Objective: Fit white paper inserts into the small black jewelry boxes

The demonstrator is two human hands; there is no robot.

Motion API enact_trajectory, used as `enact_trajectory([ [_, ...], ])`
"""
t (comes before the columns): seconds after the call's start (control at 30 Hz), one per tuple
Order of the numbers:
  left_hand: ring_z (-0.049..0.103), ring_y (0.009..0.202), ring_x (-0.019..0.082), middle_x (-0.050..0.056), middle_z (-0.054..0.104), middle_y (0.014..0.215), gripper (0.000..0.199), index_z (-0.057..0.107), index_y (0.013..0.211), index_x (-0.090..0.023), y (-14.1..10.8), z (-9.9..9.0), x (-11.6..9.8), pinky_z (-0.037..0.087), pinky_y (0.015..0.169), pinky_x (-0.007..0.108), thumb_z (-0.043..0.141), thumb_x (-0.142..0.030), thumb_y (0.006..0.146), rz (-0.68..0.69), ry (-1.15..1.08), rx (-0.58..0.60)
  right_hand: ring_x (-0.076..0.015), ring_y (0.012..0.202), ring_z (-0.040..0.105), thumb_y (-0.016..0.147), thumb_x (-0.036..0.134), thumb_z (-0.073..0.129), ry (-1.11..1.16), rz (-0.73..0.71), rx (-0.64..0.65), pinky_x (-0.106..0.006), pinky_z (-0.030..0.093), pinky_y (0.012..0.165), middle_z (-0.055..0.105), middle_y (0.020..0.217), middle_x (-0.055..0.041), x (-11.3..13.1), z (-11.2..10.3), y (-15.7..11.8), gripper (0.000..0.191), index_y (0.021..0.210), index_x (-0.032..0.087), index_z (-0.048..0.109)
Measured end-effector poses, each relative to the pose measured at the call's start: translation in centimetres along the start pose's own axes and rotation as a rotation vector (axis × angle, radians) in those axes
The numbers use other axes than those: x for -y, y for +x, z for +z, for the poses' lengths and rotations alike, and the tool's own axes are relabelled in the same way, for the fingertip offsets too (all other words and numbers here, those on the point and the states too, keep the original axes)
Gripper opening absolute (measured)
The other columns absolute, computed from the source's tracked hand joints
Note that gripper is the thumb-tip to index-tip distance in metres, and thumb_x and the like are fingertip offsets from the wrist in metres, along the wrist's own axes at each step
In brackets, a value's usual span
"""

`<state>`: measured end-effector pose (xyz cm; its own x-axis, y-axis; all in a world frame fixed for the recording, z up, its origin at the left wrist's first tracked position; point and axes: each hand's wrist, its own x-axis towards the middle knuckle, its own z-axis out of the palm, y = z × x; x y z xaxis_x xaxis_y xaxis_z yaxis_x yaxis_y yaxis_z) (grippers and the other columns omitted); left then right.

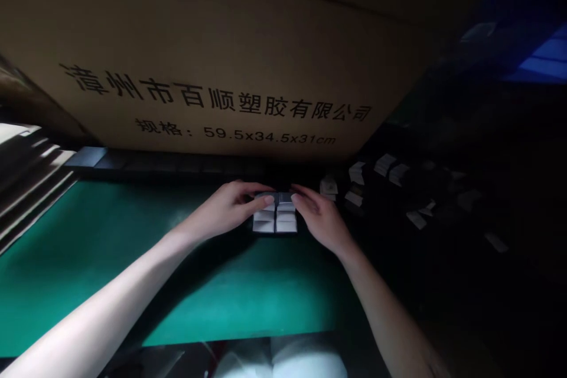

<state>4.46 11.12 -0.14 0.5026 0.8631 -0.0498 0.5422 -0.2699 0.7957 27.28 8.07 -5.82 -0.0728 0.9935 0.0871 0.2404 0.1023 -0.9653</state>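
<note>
1. Working near the far edge of the green table mat [110, 260], the person's left hand [225, 211] and right hand [319, 218] reach in from opposite sides and meet over one small group of items.
2. Group: small white folded pieces [275, 218] in two side-by-side columns, with a dark band along the top. It sits near the middle of the mat's far edge, between the hands. Material is hard to tell in this light; paper or card seems likely.
3. Left fingers [261, 201]: held narrow, close together, curving in over the group's upper left. They touch it, but whether they grip it cannot be told.
4. Right fingers [299, 196]: also narrow, touching the upper right of the group. Grip cannot be told here either.
5. Beyond the far edge: a dark strip of flat blocks [155, 162], then a large cardboard carton [212, 71] printed with black Chinese characters and a size line.
6. Right of the mat: scattered small white pieces [381, 174] on a dark surface, some in shadow.
7. Left of the mat: stacked flat sheets [31, 171], partly lit.
8. Below the mat's near edge: light-coloured cloth [279, 360] over the person's lap.
</note>
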Motion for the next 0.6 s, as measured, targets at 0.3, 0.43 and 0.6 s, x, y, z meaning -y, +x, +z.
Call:
enact_trajectory([
  [0.3, 0.07, 0.115, 0.029, 0.002, 0.076, 0.125, 0.051, 0.07, 0.133, -0.03, 0.1, -1.0, -0.1, 0.053, 0.096, 0.032, 0.065, -0.054, 0.089, -0.177, -0.079, 0.161, -0.0231, 0.118, 0.068, 0.096, 0.047, 0.063, 0.017, 0.123, 0.266, -0.044, 0.05, 0.108, 0.075, 0.122, -0.0026, 1.9, -2.1, 0.8, 0.031, 0.118, 0.029, 0.075],
  [0.43, 0.068, 0.118, 0.029, 0.005, 0.073, 0.131, 0.055, 0.066, 0.138, -0.028, -0.6, -0.6, -0.2, 0.051, 0.103, 0.038, 0.064, -0.055, 0.091, -0.126, -0.131, 0.182, -0.0249, 0.121, 0.067, 0.091, 0.044, 0.071, 0.046, 0.091, 0.278, -0.046, 0.049, 0.11, 0.074, 0.126, -0.0044, 0.8, -2.2, 0.2, 0.038, 0.125, 0.028, 0.073],
  [0.6, 0.059, 0.13, 0.032, 0.007, 0.059, 0.145, 0.05, 0.065, 0.14, -0.035, -2.5, 0.9, 0.6, 0.048, 0.109, 0.045, 0.067, -0.046, 0.091, 0.028, 0.169, 0.11, -0.0256, 0.142, 0.05, 0.084, 0.03, 0.08, -0.086, -0.053, 0.227, -0.05, 0.035, 0.123, 0.06, 0.146, -0.0005, -0.7, -1.8, -1.1, 0.045, 0.128, 0.037, 0.07],
])
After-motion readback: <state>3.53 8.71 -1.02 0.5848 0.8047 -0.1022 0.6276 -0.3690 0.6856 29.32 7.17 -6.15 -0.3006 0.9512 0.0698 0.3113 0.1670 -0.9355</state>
